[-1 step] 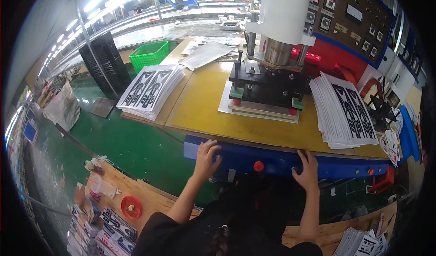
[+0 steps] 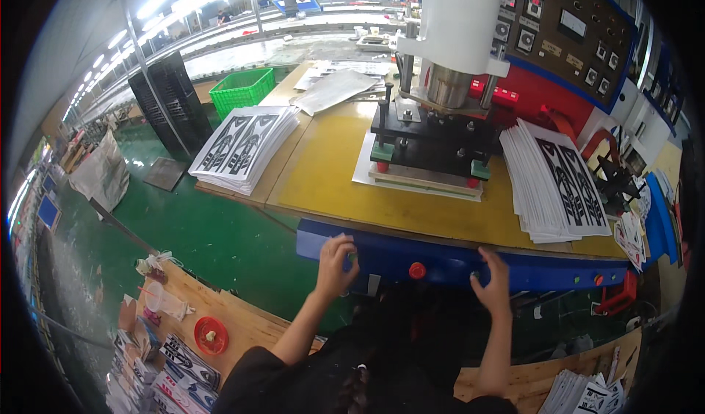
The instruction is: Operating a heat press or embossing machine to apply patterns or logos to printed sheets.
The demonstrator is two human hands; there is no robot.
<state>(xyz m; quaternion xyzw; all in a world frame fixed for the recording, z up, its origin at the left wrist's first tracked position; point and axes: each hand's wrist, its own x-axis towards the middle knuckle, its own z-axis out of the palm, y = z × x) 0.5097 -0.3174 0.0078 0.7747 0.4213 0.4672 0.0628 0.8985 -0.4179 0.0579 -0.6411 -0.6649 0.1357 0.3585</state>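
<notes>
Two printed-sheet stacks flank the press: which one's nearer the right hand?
The right stack, to the right of the white press. The left stack sits across the press, near the green crate, clearly farther from the right hand.

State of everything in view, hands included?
Left hand: empty, fingers curled
Right hand: empty, fingers apart
Press: low over white sheet, contact unclear
Left paper stack: fanned
Right paper stack: fanned
Screen: lit
Red button: uncovered
Green crate: upright, lidless

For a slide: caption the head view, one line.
Left hand and right hand at the blue front panel of a press, red button between them, printed sheets stacked either side.
</notes>
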